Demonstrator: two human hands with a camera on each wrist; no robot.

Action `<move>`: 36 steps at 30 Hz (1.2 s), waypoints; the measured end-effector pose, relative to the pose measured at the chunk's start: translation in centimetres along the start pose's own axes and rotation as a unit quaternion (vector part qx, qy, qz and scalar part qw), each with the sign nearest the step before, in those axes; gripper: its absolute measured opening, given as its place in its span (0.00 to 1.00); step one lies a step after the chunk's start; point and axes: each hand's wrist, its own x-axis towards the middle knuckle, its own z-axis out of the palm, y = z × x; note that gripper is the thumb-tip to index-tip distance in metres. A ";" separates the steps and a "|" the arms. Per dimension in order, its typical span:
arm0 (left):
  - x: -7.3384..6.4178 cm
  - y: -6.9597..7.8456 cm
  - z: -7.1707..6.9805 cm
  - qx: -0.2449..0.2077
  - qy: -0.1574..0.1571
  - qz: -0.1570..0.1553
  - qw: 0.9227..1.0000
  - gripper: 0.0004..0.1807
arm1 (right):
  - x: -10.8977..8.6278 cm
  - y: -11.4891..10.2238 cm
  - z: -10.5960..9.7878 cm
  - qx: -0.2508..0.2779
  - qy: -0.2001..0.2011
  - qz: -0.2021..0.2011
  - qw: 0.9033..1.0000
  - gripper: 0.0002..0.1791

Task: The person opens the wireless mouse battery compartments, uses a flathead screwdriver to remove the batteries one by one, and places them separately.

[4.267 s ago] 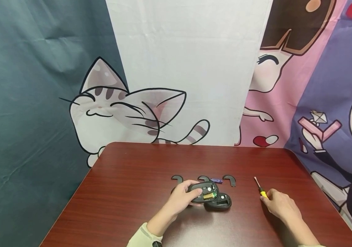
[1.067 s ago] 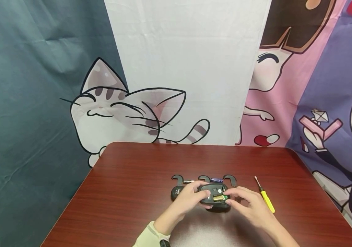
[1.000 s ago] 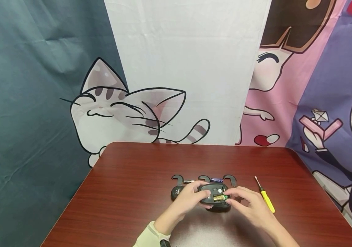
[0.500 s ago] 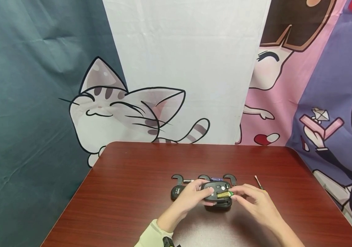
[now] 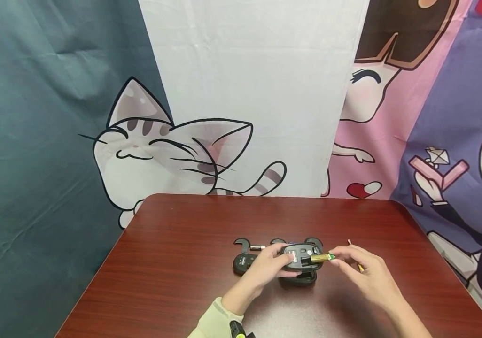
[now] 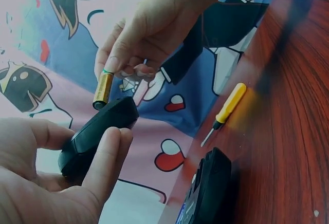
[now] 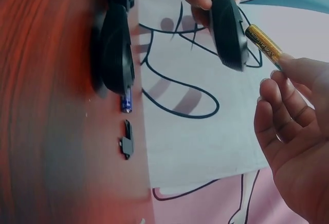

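Note:
My left hand (image 5: 262, 268) grips a black computer mouse (image 5: 297, 250) above the table, its underside turned up and the battery slot uncovered. Between thumb and fingers, my right hand (image 5: 372, 274) pinches the green end of a gold battery (image 5: 321, 258). In the left wrist view the battery's free end is just beyond the mouse's edge, apparently clear of the slot. Directly below the held mouse, a second black mouse (image 5: 303, 279) lies on the table. A third mouse (image 5: 242, 264) lies left of it, partly covered by my left hand.
Curved black battery covers (image 5: 242, 243) lie in a row behind the mice. A silver battery (image 5: 257, 248) lies beside the left one; a blue battery (image 7: 126, 102) shows in the right wrist view. A yellow-handled screwdriver (image 6: 231, 103) lies at the right, mostly hidden by my right hand in the head view.
The right hand has laid down the screwdriver, reached to the mouse and drawn the gold battery out to the right. The left hand has shifted slightly right and up with the mouse.

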 end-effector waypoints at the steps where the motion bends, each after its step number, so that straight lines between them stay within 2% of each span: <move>1: 0.1 -0.1 0.0 0.003 0.000 0.000 1.000 0.22 | 0.1 0.0 -0.2 -0.005 0.000 0.008 1.000 0.19; 6: 0.6 -0.4 0.6 0.010 0.016 -0.008 1.000 0.22 | 0.4 0.7 -1.0 -0.020 -0.007 0.043 0.999 0.15; 14: 1.4 -1.0 2.6 0.022 0.029 -0.023 0.999 0.20 | 0.6 3.2 -1.8 -0.037 -0.015 0.116 0.992 0.10; 19: 2.1 -1.2 3.8 0.048 0.028 -0.028 0.998 0.18 | 0.7 5.1 -2.1 -0.020 -0.032 0.159 0.986 0.11; 27: 3.5 -1.5 5.1 0.098 0.046 -0.025 0.994 0.16 | 0.9 7.8 -2.2 -0.004 -0.047 0.194 0.980 0.14; 31: 4.3 -1.6 5.7 0.143 0.056 -0.021 0.988 0.17 | 1.3 8.9 -2.2 0.000 -0.056 0.210 0.976 0.17; 36: 5.1 -1.6 6.4 0.214 0.060 -0.030 0.975 0.14 | 1.8 9.8 -2.0 -0.023 -0.079 0.230 0.970 0.20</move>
